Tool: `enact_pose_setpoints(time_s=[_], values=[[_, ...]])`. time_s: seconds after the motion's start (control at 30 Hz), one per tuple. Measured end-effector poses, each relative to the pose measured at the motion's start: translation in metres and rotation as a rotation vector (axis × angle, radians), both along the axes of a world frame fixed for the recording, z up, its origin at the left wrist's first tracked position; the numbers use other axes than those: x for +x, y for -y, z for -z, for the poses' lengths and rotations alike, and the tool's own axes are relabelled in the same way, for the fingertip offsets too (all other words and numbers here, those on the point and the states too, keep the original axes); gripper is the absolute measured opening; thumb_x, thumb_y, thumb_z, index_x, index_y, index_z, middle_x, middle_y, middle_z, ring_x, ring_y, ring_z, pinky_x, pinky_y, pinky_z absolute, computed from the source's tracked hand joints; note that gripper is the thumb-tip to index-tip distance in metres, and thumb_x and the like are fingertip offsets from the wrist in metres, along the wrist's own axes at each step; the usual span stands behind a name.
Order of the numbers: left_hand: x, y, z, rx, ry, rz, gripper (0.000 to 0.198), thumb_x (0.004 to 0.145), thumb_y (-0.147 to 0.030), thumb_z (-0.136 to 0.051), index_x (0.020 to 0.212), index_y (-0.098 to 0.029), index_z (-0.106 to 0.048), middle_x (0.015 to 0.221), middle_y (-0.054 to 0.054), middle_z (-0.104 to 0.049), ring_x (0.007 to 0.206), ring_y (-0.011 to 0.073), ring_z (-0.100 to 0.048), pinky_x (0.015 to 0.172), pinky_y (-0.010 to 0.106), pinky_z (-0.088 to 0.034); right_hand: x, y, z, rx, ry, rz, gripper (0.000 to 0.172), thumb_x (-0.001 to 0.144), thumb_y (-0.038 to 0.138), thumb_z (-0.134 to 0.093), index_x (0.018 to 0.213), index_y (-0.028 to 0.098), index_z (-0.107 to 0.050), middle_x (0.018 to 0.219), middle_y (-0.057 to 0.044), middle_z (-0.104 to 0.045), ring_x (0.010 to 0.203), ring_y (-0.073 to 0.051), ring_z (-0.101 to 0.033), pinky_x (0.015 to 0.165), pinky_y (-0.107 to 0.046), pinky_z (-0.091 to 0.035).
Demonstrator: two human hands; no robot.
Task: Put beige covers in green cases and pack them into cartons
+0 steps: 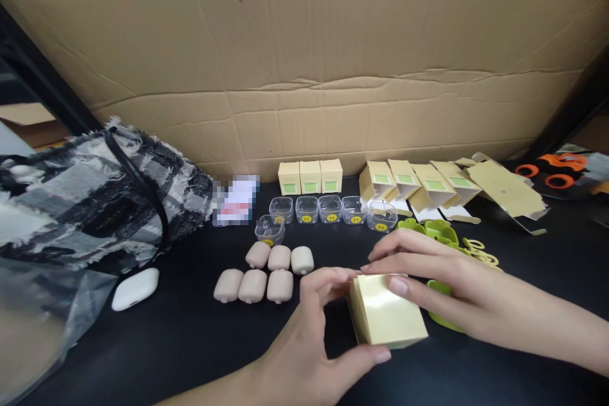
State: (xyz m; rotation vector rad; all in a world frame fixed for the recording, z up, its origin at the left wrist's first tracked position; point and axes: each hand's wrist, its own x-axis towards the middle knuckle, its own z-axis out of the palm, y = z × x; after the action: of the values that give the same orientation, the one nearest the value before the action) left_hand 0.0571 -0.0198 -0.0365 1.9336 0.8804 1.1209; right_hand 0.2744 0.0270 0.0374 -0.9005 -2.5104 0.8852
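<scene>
A small pale yellow cardboard box [391, 314] is held low over the front of the black table. My left hand [320, 336] grips its left side, thumb at the near edge and fingers at the far corner. Fingers of my right hand [435, 279] press on the box's top and far edge, so both hands are closed on it. Green plastic pieces [440, 233] lie partly hidden behind my right hand. Left of the box rest several pinkish-beige rounded cases [280, 285]. Behind them stand clear plastic cups [330, 209] with yellow stickers.
Three closed yellow boxes [310, 177] stand against the cardboard wall [304, 44]. Several open boxes [431, 184] and a flattened one [509, 187] are to their right. A white earbud case [136, 289], a fabric bag [95, 196] and an orange toy vehicle [556, 168] flank the table.
</scene>
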Motion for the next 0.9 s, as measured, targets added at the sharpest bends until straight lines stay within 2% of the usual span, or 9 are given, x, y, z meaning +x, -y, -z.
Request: enact_pose_setpoints(time_s=[0.17, 0.3, 0.4, 0.53, 0.73, 0.9], values=[[-0.001, 0.0, 0.006, -0.019, -0.021, 0.012, 0.074, 0.077, -0.02, -0.072, 0.127, -0.038, -0.022, 0.124, 0.001, -0.051, 0.118, 0.0197, -0.055, 0.103, 0.036, -0.046, -0.003, -0.004, 0.01, -0.131, -0.05, 0.007, 0.028, 0.098, 0.036, -0.041, 0.105, 0.026, -0.066, 0.102, -0.003, -0.061, 0.092, -0.016, -0.059, 0.081, -0.027, -0.048], [-0.002, 0.0, 0.001, 0.014, -0.074, 0.02, 0.074, 0.079, -0.021, -0.069, 0.131, -0.039, -0.019, 0.127, 0.002, -0.047, 0.12, 0.0206, -0.053, 0.103, 0.037, -0.045, -0.004, -0.003, 0.015, -0.147, -0.1, 0.113, 0.03, 0.095, 0.042, -0.046, 0.114, 0.029, -0.064, 0.104, -0.003, -0.064, 0.095, -0.018, -0.061, 0.08, -0.029, -0.049], [-0.002, 0.0, -0.004, 0.024, -0.132, 0.041, 0.066, 0.081, -0.02, -0.067, 0.13, -0.037, -0.026, 0.126, 0.003, -0.046, 0.118, 0.02, -0.053, 0.102, 0.036, -0.045, -0.006, -0.002, 0.016, -0.19, -0.133, 0.189, 0.028, 0.092, 0.045, -0.05, 0.108, 0.028, -0.064, 0.102, -0.002, -0.066, 0.096, -0.019, -0.061, 0.079, -0.029, -0.05], [-0.002, -0.001, -0.006, 0.017, -0.143, 0.033, 0.063, 0.081, -0.02, -0.066, 0.128, -0.036, -0.027, 0.125, 0.002, -0.046, 0.116, 0.0187, -0.054, 0.101, 0.034, -0.046, -0.008, -0.001, 0.014, -0.212, -0.157, 0.175, 0.025, 0.091, 0.045, -0.05, 0.092, 0.025, -0.064, 0.089, 0.0, -0.067, 0.085, -0.016, -0.062, 0.076, -0.028, -0.048], [-0.003, -0.002, -0.005, 0.044, -0.157, 0.035, 0.065, 0.08, -0.023, -0.067, 0.128, -0.037, -0.027, 0.129, 0.002, -0.045, 0.119, 0.0195, -0.051, 0.103, 0.035, -0.043, -0.008, -0.001, 0.013, -0.138, -0.21, 0.155, 0.02, 0.091, 0.04, -0.053, 0.093, 0.025, -0.066, 0.093, -0.001, -0.065, 0.088, -0.016, -0.06, 0.079, -0.028, -0.046], [-0.002, -0.002, -0.007, 0.042, -0.158, 0.031, 0.064, 0.079, -0.023, -0.068, 0.127, -0.036, -0.029, 0.128, 0.001, -0.046, 0.118, 0.019, -0.051, 0.103, 0.035, -0.044, -0.01, -0.001, 0.016, -0.183, -0.195, 0.168, 0.023, 0.091, 0.042, -0.052, 0.09, 0.024, -0.067, 0.091, -0.002, -0.064, 0.085, -0.017, -0.06, 0.076, -0.03, -0.046]])
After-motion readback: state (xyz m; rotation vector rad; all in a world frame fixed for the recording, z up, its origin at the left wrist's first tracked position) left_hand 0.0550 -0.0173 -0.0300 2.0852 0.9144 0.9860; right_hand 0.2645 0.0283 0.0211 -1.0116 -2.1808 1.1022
